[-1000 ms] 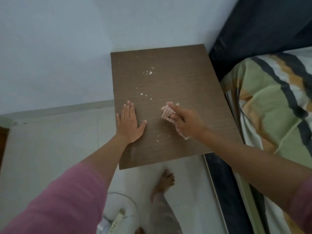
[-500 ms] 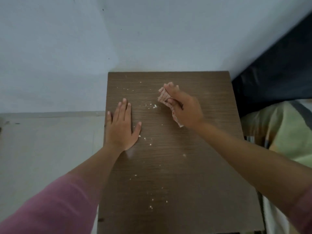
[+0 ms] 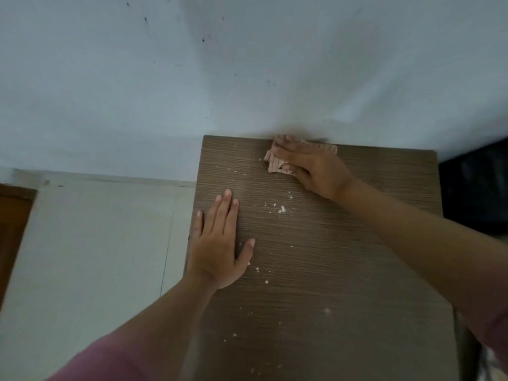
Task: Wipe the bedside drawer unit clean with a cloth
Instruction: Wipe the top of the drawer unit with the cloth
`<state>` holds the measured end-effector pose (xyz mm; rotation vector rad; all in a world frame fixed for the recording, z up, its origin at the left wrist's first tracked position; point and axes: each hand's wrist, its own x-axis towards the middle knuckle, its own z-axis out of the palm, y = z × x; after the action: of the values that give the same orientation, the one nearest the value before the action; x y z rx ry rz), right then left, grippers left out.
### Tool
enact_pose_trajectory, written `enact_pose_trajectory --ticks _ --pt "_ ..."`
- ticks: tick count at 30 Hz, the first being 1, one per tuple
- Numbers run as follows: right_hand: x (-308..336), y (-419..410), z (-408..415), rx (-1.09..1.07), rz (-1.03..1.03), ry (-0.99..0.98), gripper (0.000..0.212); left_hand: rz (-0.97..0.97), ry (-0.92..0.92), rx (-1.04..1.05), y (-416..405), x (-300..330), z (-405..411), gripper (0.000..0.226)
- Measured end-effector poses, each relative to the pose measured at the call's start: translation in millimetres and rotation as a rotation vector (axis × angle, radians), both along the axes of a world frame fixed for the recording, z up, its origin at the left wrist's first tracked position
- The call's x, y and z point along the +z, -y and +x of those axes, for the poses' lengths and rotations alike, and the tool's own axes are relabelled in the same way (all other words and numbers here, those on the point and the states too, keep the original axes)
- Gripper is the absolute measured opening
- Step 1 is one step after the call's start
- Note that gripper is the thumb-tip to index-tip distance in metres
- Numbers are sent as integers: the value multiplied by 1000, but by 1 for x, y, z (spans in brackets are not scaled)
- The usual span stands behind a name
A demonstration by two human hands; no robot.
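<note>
The brown wood-grain top of the bedside drawer unit [image 3: 343,257] fills the lower middle of the head view; its drawers are hidden below. White crumbs [image 3: 280,209] are scattered over it. My right hand [image 3: 310,169] presses a small pink checked cloth [image 3: 275,162] onto the top at its far edge, against the wall, with the thumb curled over the cloth. My left hand [image 3: 220,243] lies flat, fingers straight, on the top near its left edge.
A pale blue-white wall [image 3: 247,64] rises directly behind the unit. Light floor tiles [image 3: 96,243] lie to the left, with a brown wooden edge [image 3: 11,229] at the far left. Dark bedding [image 3: 475,193] borders the unit on the right.
My right hand has slid the cloth away from me, from the middle of the top to its far edge by the wall. The view has moved closer. My left hand stays flat.
</note>
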<state>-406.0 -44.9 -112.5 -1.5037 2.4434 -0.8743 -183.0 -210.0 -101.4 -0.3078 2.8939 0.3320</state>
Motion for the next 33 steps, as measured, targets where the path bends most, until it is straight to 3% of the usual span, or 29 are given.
enact_pose_trajectory --ticks 13,33 --pt "-5 1 -2 20 -48 53 38 -20 42 -17 1 1 -4 79" --pt "-8 -12 83 -65 -45 65 36 -23 8 -11 1 -2 -3 80"
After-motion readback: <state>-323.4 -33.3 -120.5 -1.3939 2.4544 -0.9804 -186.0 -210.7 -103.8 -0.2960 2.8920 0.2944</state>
